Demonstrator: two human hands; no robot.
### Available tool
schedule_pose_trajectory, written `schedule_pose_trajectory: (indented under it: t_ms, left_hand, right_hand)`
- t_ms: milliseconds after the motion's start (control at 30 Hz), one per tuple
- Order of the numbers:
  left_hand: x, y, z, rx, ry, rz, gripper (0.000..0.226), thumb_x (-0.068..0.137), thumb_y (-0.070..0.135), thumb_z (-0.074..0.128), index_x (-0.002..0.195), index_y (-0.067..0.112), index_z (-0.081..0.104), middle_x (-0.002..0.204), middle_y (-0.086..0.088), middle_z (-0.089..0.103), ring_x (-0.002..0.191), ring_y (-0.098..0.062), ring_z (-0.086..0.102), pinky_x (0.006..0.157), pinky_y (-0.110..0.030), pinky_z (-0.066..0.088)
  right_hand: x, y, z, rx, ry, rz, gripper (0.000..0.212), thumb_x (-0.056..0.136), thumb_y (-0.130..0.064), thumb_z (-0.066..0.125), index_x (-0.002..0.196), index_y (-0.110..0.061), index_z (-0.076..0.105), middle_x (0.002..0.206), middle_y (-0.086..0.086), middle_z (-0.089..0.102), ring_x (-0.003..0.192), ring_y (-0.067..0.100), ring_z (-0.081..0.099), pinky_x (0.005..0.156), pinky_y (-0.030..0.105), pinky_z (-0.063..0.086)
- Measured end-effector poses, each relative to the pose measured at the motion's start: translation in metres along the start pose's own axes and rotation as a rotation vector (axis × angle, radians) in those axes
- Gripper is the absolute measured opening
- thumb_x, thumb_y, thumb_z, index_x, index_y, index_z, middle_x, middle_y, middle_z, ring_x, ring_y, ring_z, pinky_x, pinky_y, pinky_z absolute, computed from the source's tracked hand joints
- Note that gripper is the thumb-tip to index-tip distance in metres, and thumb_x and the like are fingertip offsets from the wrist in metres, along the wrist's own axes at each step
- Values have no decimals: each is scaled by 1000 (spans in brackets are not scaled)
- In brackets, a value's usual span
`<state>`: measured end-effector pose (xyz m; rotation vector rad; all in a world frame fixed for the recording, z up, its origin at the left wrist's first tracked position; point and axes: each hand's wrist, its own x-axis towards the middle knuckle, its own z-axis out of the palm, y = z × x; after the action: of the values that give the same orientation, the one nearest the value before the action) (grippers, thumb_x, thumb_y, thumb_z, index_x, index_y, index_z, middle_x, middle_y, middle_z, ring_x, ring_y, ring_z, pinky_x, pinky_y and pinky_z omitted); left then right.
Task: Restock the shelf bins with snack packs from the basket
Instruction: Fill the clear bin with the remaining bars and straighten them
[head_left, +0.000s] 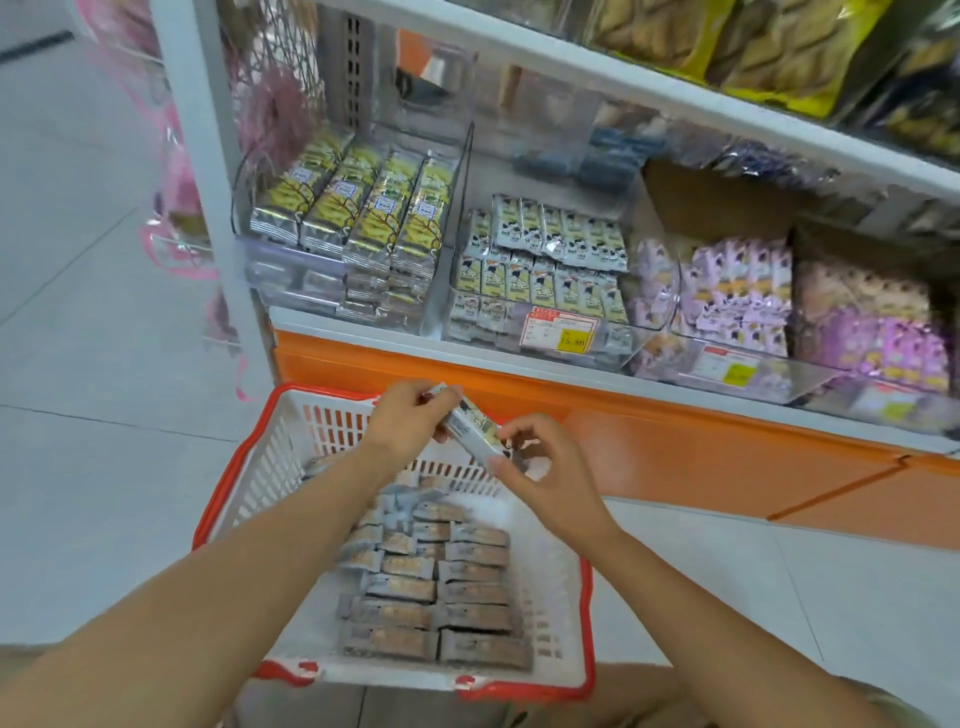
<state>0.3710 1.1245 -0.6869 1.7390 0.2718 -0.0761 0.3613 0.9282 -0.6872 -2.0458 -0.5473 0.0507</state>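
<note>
A white basket with a red rim (244, 467) stands on the floor below me, with several grey snack packs (436, 587) lying in rows inside. Above its far edge I hold a small stack of silver packs (470, 428) tilted between both hands. My left hand (410, 415) grips the upper end and my right hand (545, 467) pinches the lower end. On the shelf above, a clear bin (291, 270) holds yellow-and-silver packs (363, 208), and the middle bin (613, 343) holds small cow-print packs (540, 260).
A bin of purple packs (737, 291) sits at the right, with yellow price tags (566, 330) on the bin fronts. An orange base panel (675, 457) runs below the shelf. Pink wrapped goods (176, 171) hang left of the white shelf post (208, 156).
</note>
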Motion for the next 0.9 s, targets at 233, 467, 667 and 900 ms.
schedule_pose_trajectory:
  t_ms: [233,467,667,900]
  left_hand:
    - [-10,42,-25,544,553,587,27,94,34,45,108,15,58,89,3,59,83,-17,52,73,-34,40]
    - [32,48,-58,1046,498,764,68,89,32,57,151,18,35,161,-10,23,150,-29,11,121,-49,3]
    - [51,33,-64,1147,495,792,67,89,31,54,151,16,35,157,-15,32,147,-33,24,119,-57,10]
    - [63,24,-64,1190,536,828,68,85,32,45,151,17,36,155,-14,35,144,-31,25,120,-55,8]
  right_hand:
    - [23,-48,-36,19,171,-88,19,85,-11,73,98,-22,65,94,-4,65,82,11,60,73,22,49]
    - [119,-81,-54,-68,359,-50,14,88,-20,69,99,-14,63,80,1,60,66,9,55,57,24,50]
    - [201,-70,-37,-305,337,39,17,90,-29,65,102,-16,63,73,-9,53,69,8,54,62,25,43]
    - [262,-47,-17,-470,355,96,19,90,-27,66,104,-15,66,77,-5,59,73,10,56,66,23,41]
